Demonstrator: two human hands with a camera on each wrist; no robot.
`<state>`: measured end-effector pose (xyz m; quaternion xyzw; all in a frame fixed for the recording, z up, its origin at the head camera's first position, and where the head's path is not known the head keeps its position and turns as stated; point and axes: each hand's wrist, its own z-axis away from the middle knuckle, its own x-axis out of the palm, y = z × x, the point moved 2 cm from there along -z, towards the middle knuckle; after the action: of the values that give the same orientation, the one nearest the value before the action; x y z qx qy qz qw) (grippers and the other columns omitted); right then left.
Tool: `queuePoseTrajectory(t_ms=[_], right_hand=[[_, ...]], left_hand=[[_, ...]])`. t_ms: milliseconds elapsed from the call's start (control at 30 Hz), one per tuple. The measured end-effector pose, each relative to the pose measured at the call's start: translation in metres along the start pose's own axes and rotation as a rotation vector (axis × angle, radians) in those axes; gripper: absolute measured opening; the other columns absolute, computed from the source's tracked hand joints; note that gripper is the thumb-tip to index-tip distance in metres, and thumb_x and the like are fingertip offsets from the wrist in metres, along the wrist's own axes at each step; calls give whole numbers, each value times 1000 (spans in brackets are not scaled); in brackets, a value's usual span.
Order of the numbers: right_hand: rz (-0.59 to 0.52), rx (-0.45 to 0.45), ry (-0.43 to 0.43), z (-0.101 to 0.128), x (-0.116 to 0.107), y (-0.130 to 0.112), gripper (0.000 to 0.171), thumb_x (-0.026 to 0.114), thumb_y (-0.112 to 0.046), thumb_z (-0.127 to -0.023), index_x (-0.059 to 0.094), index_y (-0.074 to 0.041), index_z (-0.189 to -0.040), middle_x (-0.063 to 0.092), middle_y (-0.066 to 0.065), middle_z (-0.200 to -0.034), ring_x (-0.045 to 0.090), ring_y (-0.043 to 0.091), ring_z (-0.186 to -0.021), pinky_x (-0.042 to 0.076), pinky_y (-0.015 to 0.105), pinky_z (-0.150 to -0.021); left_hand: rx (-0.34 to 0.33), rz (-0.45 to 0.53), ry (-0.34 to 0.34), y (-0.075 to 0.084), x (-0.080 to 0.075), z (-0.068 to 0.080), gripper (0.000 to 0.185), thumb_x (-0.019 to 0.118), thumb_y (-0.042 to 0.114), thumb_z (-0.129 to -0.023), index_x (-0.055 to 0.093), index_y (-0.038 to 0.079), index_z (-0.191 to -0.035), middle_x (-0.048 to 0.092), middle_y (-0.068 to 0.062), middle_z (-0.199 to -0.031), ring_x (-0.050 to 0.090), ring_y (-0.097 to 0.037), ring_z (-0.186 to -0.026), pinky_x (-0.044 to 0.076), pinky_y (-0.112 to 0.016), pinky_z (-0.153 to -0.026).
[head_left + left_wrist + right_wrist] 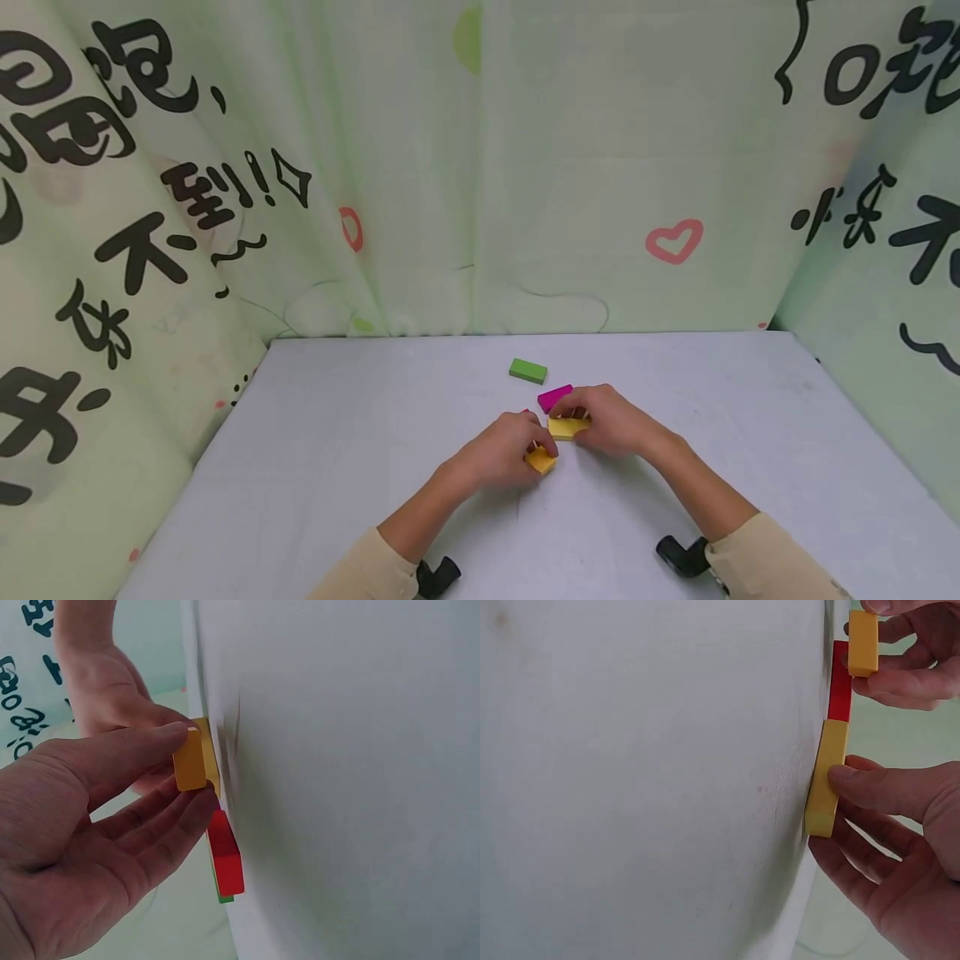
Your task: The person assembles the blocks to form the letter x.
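Pinching the orange block [541, 462] with our left hand [506, 451], we grip the yellow block [566, 429] with our right hand [617, 419].

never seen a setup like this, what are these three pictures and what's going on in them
There's no robot here, just a person's two bare hands at a table with a pale covering. The wide picture comes from a camera on the head, looking forward and down. The other two come from cameras on each wrist, so the tabletop looks tipped on its side.

The left hand pinches an orange block between thumb and fingers. The right hand holds a longer yellow block the same way. Close by are a red block and a magenta block, with a green block farther back. Behind the table hangs a pale green curtain.
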<state>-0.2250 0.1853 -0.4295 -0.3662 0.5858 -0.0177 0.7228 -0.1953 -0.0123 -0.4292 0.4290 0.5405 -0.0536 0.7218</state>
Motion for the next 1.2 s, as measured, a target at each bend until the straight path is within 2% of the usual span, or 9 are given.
queuePoseTrajectory(t_ms=[300,567,833,1067,1200], right_hand=[[-28,-24,3,2,1,3,32,76,5,-84,77,-9,-114,74,2,-109,65,19,-100,58,41,-90],[-33,-25,9,4,3,3,33,75,6,-84,77,-9,-114,74,1,-108,65,17,-99,58,37,-88],[-35,-15,9,5,6,0,31,76,6,-85,77,-8,-113,74,2,-107,65,19,-99,59,39,-89],[4,-22,34,5,4,0,31,76,4,-85,78,-8,-113,75,2,-109,65,18,-98,59,36,-86],[10,-6,30,4,3,-1,32,78,2,-85,77,-9,-115,75,2,-111,65,18,-99,59,37,-88]], left_hand=[[-13,-26,-19,2,7,2,20,83,7,-84,80,14,-103,63,8,-88,52,-2,-81,47,-12,-69],[-21,-34,-23,4,11,3,21,85,7,-83,79,12,-102,62,5,-89,49,-2,-82,44,-14,-70],[-26,-36,-29,1,13,5,22,84,7,-83,79,13,-103,63,6,-90,48,-1,-81,44,-14,-70],[-26,-17,-39,-1,8,9,35,84,8,-82,77,13,-116,65,7,-97,55,-3,-85,48,-14,-75],[-41,-84,-52,-3,5,16,37,85,14,-85,75,17,-120,66,7,-108,59,-4,-97,52,-16,-81]])
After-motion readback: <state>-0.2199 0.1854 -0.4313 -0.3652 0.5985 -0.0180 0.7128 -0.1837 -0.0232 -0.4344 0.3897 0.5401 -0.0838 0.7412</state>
